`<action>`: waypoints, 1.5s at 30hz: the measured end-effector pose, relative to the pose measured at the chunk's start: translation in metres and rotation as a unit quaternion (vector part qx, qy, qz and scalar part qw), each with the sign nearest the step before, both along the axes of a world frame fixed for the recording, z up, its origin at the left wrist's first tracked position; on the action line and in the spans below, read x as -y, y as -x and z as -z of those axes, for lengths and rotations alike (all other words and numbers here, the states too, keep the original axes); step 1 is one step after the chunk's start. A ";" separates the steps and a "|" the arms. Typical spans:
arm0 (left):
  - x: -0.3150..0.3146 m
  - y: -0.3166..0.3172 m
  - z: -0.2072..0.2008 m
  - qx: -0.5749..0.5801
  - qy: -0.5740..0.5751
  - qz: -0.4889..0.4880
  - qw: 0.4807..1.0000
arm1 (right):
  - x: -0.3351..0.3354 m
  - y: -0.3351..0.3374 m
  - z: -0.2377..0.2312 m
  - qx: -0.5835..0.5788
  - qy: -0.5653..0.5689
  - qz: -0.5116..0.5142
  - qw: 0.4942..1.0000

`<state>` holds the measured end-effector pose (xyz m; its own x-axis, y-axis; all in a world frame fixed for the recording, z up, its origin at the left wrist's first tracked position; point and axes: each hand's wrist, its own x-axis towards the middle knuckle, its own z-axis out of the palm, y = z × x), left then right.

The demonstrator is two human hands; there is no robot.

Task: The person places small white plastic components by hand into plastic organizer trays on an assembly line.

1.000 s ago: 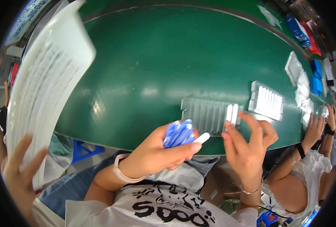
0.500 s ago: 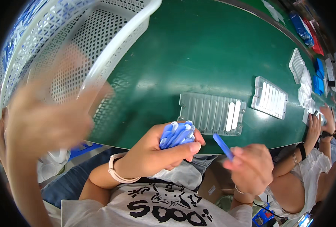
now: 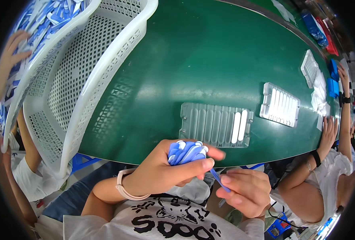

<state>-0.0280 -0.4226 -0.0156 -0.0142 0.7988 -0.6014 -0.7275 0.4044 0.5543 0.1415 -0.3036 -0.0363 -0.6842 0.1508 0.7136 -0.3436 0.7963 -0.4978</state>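
My left hand (image 3: 173, 166) is closed around a bundle of slim, round-ended strips (image 3: 187, 153), blue on one face and white on the other, like small nail files. Between the fingers and thumb of my right hand (image 3: 246, 192) is a single blue strip (image 3: 218, 179), tilted, its upper end close by my left thumb. Just beyond my hands lies a clear slotted tray (image 3: 207, 124) on the green table. Two white strips (image 3: 236, 128) lie side by side in slots near its right end; the other slots hold no strips.
On the left stands a white perforated basket (image 3: 76, 102); another basket farther left is heaped with blue-and-white strips (image 3: 51, 22), a co-worker's hand (image 3: 15, 48) at it. A tray of white strips (image 3: 280, 105) and another tray (image 3: 310, 68) lie right, near another person's hand (image 3: 328, 132).
My right hand has moved left with its strip toward my left hand. The co-worker's blurred arm has left the near basket; a hand now shows at the heaped basket.
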 end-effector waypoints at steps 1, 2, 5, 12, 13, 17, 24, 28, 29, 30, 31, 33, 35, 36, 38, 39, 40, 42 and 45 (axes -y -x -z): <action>0.000 -0.002 0.000 -0.026 -0.012 0.001 1.000 | 0.002 -0.001 0.003 -0.002 0.028 -0.006 1.000; 0.001 -0.003 0.000 -0.051 -0.024 0.003 0.998 | 0.004 -0.001 0.002 -0.002 0.028 -0.003 1.000; 0.002 -0.003 0.002 -0.070 -0.025 0.009 0.997 | -0.002 -0.001 -0.007 0.078 0.028 -0.071 0.994; -0.008 -0.004 -0.006 -0.087 -0.028 0.010 0.996 | -0.004 -0.011 -0.018 0.069 0.204 0.057 0.975; -0.007 -0.004 -0.004 -0.102 -0.063 0.015 0.993 | 0.000 -0.007 -0.019 0.050 0.269 0.080 0.958; 0.000 -0.004 0.002 -0.152 -0.135 0.003 0.979 | 0.008 -0.003 -0.017 0.100 0.330 0.078 0.936; -0.001 -0.012 0.012 -0.175 -0.110 0.011 0.978 | 0.005 -0.012 -0.005 0.083 0.230 0.114 0.963; -0.011 -0.007 0.001 -0.082 -0.087 0.053 0.991 | -0.003 -0.018 -0.013 0.071 0.051 0.116 0.989; -0.011 -0.007 0.000 -0.040 -0.050 0.032 0.997 | -0.011 -0.020 -0.011 0.046 0.024 0.128 0.990; -0.013 -0.006 0.004 0.002 -0.017 0.023 1.000 | -0.015 -0.022 -0.004 0.019 -0.009 0.151 0.988; -0.012 -0.006 0.005 0.002 -0.010 0.012 1.000 | -0.022 -0.013 -0.004 0.009 -0.057 0.198 0.979; 0.002 0.000 0.015 0.021 -0.037 -0.034 0.999 | -0.029 0.013 -0.003 0.088 -0.145 0.223 0.960; 0.008 0.005 0.005 0.042 -0.022 -0.080 0.996 | -0.028 0.025 0.009 0.129 -0.177 0.216 0.952; 0.012 0.007 0.006 0.054 -0.017 -0.086 0.995 | -0.026 0.024 0.013 0.130 -0.194 0.192 0.953; 0.013 0.010 0.012 0.078 -0.033 -0.079 0.993 | -0.019 0.013 0.013 0.166 -0.201 0.195 0.945; 0.013 0.010 0.011 0.083 -0.030 -0.077 0.993 | -0.014 0.012 0.009 0.172 -0.198 0.196 0.945; 0.010 0.010 0.010 0.077 -0.028 -0.083 0.993 | -0.009 0.011 0.000 0.216 -0.206 0.207 0.932; 0.008 0.010 0.008 0.071 -0.021 -0.091 0.993 | -0.005 0.012 -0.007 0.261 -0.208 0.213 0.918; 0.005 0.012 0.010 0.138 -0.040 -0.054 0.988 | -0.012 0.020 -0.012 0.275 -0.249 0.228 0.900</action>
<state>-0.0396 -0.4275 -0.0254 0.0526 0.8467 -0.5295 -0.8918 0.2784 0.3566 0.1220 -0.2912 -0.0239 -0.9030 0.2595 0.3425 0.2640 0.9639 -0.0343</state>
